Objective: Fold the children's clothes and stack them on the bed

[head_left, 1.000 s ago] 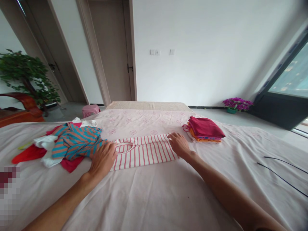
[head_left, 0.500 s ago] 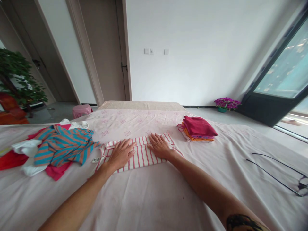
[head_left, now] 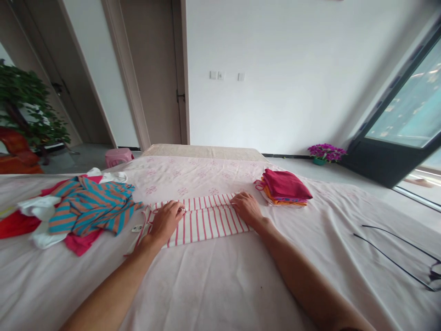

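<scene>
A white shirt with red stripes (head_left: 206, 224) lies folded into a long flat strip on the bed, with a folded-over flap along its far side. My left hand (head_left: 168, 219) is on its left end, thumb and fingers closed on a bit of the cloth at the flap's edge. At the right end, my right hand (head_left: 246, 208) has its fingers bent and closed on the flap; the fingertips are partly hidden. Left of the shirt is a loose heap of clothes with a blue and orange striped garment (head_left: 96, 204) on top.
Behind my right hand stands a stack of folded clothes (head_left: 286, 185), dark red on top. Eyeglasses (head_left: 396, 246) lie on the pale pink sheet (head_left: 220, 285) at the right. Beyond the bed are a pink stool (head_left: 119, 156) and a pot of purple flowers (head_left: 326, 152).
Both hands lay flat on the striped shirt and now have bent, closed fingers at its flap. My right hand has slid right, towards the shirt's end. The camera view has shifted slightly.
</scene>
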`<state>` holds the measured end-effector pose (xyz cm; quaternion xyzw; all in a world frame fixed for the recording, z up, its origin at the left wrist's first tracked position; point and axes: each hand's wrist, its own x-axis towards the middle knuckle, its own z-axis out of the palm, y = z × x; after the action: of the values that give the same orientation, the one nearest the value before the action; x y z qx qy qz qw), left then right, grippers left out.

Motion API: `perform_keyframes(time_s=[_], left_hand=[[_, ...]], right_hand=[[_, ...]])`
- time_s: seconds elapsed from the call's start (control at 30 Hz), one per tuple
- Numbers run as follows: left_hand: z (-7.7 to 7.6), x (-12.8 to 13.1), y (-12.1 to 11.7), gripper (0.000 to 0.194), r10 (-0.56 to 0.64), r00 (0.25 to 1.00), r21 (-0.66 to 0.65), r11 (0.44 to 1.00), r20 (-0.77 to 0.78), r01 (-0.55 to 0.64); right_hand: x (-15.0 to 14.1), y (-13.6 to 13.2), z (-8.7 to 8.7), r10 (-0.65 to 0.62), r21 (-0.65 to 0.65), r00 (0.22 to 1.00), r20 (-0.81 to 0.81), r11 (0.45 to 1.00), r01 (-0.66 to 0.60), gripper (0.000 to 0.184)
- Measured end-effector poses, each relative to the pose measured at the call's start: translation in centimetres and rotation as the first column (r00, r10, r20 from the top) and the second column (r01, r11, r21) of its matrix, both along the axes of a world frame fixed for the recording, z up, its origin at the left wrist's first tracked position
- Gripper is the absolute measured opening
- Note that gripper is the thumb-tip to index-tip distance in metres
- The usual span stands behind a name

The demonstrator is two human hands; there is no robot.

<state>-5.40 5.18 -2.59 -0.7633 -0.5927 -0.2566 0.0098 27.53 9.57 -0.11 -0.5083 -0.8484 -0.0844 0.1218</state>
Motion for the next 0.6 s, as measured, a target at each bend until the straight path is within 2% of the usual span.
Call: perform_keyframes(time_s=[0.2,0.3,0.4,0.5,0.6], left_hand=[[0.3,0.2,0.0,0.013,0.037,0.997,0.044,0.998,-0.073,-0.034],[0.4,0.2,-0.2,0.015,0.003,0.996,0.083,0.997,-0.087,0.004],[0.5,0.2,-0.4,0.016,-0.033,0.993,0.064,0.997,-0.111,0.040],[0.6,0.3,-0.5,0.019,-0.008,0.991,0.052,0.999,-0.131,0.014],[0.7,0.4,-0.4,0.026,0.035,0.990,0.047,0.998,-0.134,-0.029]], right_hand=[[-0.3,0.0,0.3,-0.027,0.018,0.998,0.058,0.999,0.026,0.021],[0.2,-0.2,0.5,-0.013,0.055,0.999,0.052,0.998,0.011,0.022],[0.9,-0.6,0.5,0.016,0.040,0.998,0.062,0.999,-0.018,0.022],[1.2,-0.9,0.7,0.020,-0.015,0.999,0.050,1.000,-0.019,0.021],[0.7,-1.2,1.0,-0.016,-0.008,1.000,-0.016,1.000,0.016,0.026]])
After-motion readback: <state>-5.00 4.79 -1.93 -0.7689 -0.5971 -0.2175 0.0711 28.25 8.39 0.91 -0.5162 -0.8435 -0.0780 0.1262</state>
